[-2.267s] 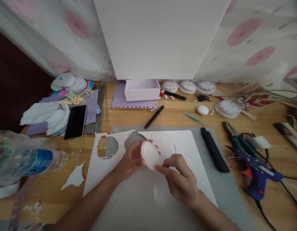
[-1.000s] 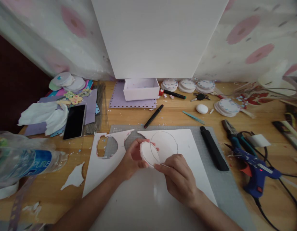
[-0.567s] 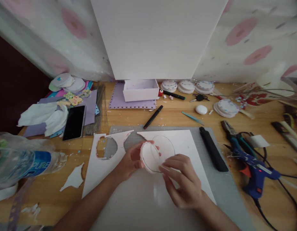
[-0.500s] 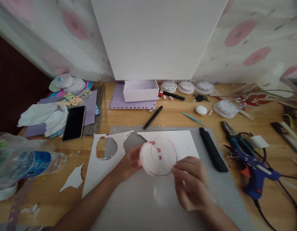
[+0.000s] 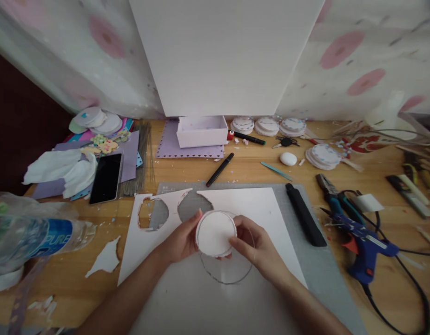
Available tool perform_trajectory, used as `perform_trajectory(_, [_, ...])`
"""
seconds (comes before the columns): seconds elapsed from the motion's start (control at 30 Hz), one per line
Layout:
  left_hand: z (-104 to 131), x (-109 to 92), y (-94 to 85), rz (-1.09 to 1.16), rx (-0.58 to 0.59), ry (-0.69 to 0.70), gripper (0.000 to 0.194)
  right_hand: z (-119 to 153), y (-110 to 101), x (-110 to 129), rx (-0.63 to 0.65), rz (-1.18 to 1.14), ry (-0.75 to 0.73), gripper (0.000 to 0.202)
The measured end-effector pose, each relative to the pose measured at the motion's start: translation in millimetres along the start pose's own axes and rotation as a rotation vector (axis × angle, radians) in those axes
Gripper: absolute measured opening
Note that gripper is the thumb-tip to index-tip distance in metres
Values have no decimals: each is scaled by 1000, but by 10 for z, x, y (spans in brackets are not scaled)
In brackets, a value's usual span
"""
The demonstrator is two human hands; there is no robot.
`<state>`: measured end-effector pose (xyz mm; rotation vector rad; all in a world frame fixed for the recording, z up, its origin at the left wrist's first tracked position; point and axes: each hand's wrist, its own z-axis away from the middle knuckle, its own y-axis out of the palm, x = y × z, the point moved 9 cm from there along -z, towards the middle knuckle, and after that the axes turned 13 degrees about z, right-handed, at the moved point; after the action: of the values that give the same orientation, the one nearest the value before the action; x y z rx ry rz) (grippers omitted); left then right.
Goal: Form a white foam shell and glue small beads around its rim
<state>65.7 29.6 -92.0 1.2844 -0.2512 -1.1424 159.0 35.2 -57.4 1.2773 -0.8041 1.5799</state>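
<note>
In front of me, a round white disc (image 5: 216, 233) with a rough rim is tilted toward the camera. My left hand (image 5: 182, 238) grips it by its left edge, fingers partly hidden behind it. My right hand (image 5: 254, 242) pinches the right edge, thumb on the front face. A thin dark wire-like loop (image 5: 228, 283) curves below the disc and passes by my right hand; where it attaches is unclear. Beneath both hands lies a white sheet (image 5: 249, 197) with round holes cut out, resting on a grey cutting mat (image 5: 305, 204).
To the right are a black tube-like case (image 5: 303, 216), pliers (image 5: 327, 188) and a blue glue gun (image 5: 366, 249) with its cord. A water bottle (image 5: 57, 237) and a phone (image 5: 106, 177) are on the left. Behind stand a white box (image 5: 202, 137) and several disc stacks (image 5: 322, 156).
The disc has turned to face the camera more fully. My right hand has moved left and taken hold of its right edge. The thin loop now hangs lower, below the disc.
</note>
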Motion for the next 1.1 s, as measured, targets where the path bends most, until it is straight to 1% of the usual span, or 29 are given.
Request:
perform_trajectory(0.07, [2,-75,-90,-65,-101,76,56,-7,-40,-5,-66,6,12,32])
perform_trajectory(0.13, [35,-185,-143,-168,-182,166,52,-10,-80,-38,-102,18,42,34])
perform_trajectory(0.27, [159,-463,-136,-471,-297,365,37,-9,-131,-117,-118,18,118,35])
perform_trajectory(0.33, [194,-529,-111,-570,-309,405,32,-11,-135,-147,-115,23,149,36])
perform_trajectory(0.4, [201,-540,-102,-627,-304,403,30,-17,-126,-160,-106,38,162,36])
perform_trajectory(0.5, [188,-510,-105,-670,-289,367,28,-30,-120,-140,-106,69,138,36])
perform_trajectory(0.67, [175,-496,-86,-631,-280,357,24,-39,-118,-113,-108,92,108,36])
perform_trajectory(0.77, [174,-505,-77,-629,-299,362,25,-34,-114,-132,-107,72,131,35])
perform_trajectory(0.93, [176,-505,-76,-676,-293,366,25,-31,-120,-170,-121,32,157,34])
perform_trajectory(1.03, [173,-490,-104,-693,-287,351,24,-34,-146,-187,-143,3,143,31])
perform_trajectory(1.1, [174,-492,-142,-691,-305,355,24,-39,-148,-182,-133,-42,109,27])
